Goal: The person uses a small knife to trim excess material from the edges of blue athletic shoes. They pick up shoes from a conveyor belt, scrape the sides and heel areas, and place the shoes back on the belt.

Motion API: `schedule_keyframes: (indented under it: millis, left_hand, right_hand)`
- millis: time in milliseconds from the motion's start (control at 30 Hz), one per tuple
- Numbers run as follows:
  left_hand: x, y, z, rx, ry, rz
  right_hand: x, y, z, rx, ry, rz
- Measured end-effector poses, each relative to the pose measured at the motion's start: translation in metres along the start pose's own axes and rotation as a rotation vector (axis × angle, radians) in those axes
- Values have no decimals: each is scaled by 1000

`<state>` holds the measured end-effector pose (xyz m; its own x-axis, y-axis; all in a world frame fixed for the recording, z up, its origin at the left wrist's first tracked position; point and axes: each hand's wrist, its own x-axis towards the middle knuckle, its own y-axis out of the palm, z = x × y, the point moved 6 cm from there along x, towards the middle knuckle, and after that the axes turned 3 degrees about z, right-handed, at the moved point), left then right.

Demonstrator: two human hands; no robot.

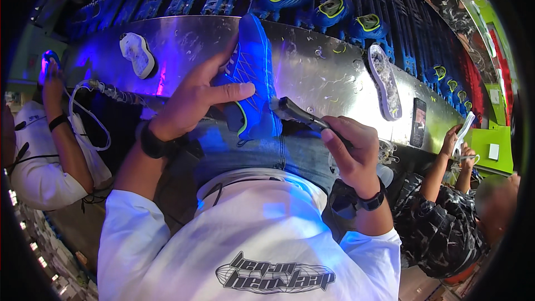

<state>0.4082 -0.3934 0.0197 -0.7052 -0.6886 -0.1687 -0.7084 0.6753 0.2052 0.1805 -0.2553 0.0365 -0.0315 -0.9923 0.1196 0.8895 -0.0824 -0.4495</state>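
Observation:
My left hand (196, 96) grips a blue shoe upper (253, 72) with a yellow-green collar, holding it by its side over the near edge of the metal bench (312, 72). My right hand (350, 147) is closed on the black handle of a brush tool (294, 112). The tool's head touches the heel side of the shoe. Both wrists carry dark watches.
Two clear shoe soles (137, 54) (385, 81) and a phone (418, 121) lie on the bench. Behind it, blue shoes (333, 10) sit on a rack conveyor. A person on the left (53, 134) holds a shoe; a person on the right (446, 212) handles white sheets.

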Motion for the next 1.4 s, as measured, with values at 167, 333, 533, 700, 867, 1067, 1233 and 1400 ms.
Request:
schedule_keyframes:
  millis: [167, 333, 533, 700, 867, 1067, 1233, 1400]
  left_hand:
    - [3, -8, 1, 1, -106, -45]
    - [5, -1, -6, -96, -115, -99]
    - [13, -2, 6, -192, -243, -92]
    - [7, -5, 14, -247, -313, -42]
    - [-8, 11, 11, 90, 35, 101]
    - [-14, 27, 20, -23, -26, 124]
    - [-10, 40, 25, -351, -387, 71]
    - [-11, 48, 37, -541, -513, 3]
  right_hand:
    - [-1, -7, 4, -8, 8, 10]
    - [4, -16, 15, -54, -17, 15]
    - [16, -31, 30, -165, -151, -46]
    - [27, -42, 38, -236, -269, -89]
    - [35, -54, 42, -333, -417, -119]
    - [42, -62, 40, -356, -497, -124]
    - [43, -66, 32, -300, -517, -119]
    - [40, -65, 22, -225, -503, -149]
